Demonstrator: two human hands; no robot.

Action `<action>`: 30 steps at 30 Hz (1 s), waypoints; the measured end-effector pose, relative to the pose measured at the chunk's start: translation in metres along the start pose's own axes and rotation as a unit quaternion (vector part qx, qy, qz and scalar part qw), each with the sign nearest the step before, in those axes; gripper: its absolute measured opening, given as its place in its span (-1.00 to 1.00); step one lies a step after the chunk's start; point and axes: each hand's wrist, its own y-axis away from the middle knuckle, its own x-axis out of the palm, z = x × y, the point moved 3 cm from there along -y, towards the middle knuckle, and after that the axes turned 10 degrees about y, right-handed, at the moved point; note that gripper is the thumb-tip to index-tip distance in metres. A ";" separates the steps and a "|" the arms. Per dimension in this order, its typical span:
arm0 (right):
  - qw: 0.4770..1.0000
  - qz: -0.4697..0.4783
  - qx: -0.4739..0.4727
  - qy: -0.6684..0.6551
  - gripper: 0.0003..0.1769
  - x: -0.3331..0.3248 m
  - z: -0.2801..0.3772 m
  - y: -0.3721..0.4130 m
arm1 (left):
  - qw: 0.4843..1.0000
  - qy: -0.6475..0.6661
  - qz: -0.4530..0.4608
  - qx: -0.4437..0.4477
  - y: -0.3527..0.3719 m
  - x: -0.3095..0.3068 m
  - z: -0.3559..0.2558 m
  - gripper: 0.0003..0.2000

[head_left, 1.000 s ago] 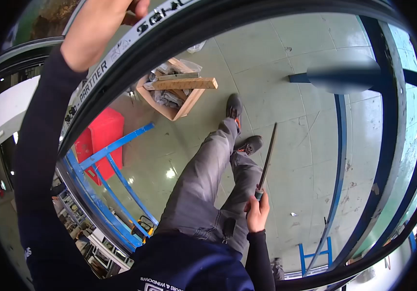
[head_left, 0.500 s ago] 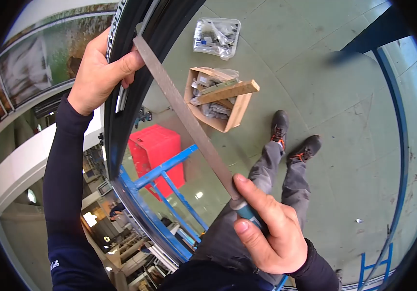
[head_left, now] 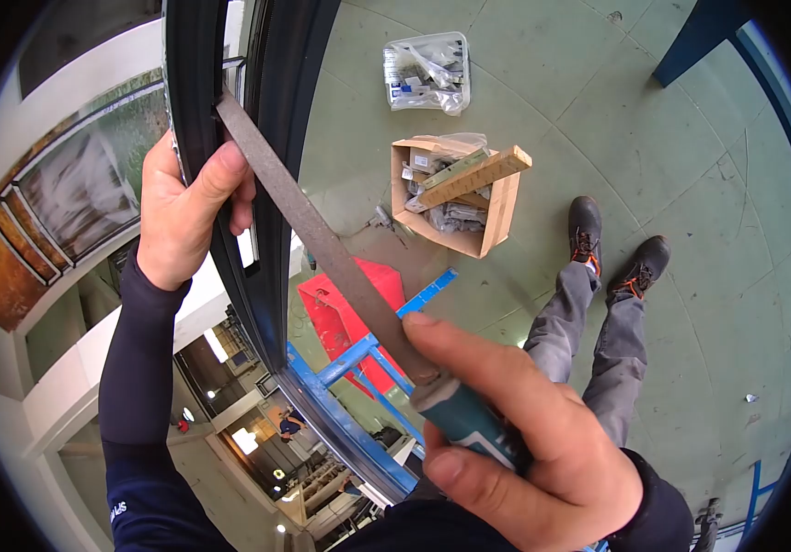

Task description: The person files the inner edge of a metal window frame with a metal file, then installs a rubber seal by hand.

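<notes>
A long flat metal file (head_left: 322, 244) runs diagonally across the view. My right hand (head_left: 533, 442) is wrapped round its green handle (head_left: 469, 423), with the index finger stretched towards the blade. The file's far tip rests at a slot in a dark metal frame (head_left: 271, 184). My left hand (head_left: 188, 207) grips the edge of that frame just below the tip, its thumb beside the blade. The fingers behind the frame are partly hidden.
On the floor are a cardboard box (head_left: 496, 221) holding wooden pieces and bags, a clear plastic tray (head_left: 469, 78) of small parts, and a red crate (head_left: 326, 317). Blue metal rails (head_left: 349, 359) stand below the frame. A person (head_left: 291, 425) is far off at the lower left.
The view has shifted, so the floor objects appear further right. My right hand and the file handle look larger and nearer. The file's tip is still at the frame.
</notes>
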 end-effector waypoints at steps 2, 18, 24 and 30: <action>0.999 0.020 0.028 -0.015 -0.28 0.001 0.007 -0.004 | 1.000 0.009 -0.012 -0.002 -0.001 0.002 -0.001 -0.82; 0.965 0.140 0.170 0.142 -0.19 0.009 0.025 -0.076 | 0.997 -0.056 -0.047 -0.018 -0.006 0.008 -0.011 -0.93; 0.975 0.138 0.122 0.128 -0.17 0.007 0.030 -0.081 | 0.997 -0.049 -0.041 -0.036 -0.007 0.008 -0.012 -0.96; 0.976 0.136 0.084 0.151 -0.15 0.008 0.025 -0.105 | 0.998 0.003 -0.052 -0.031 -0.004 0.006 -0.010 -0.96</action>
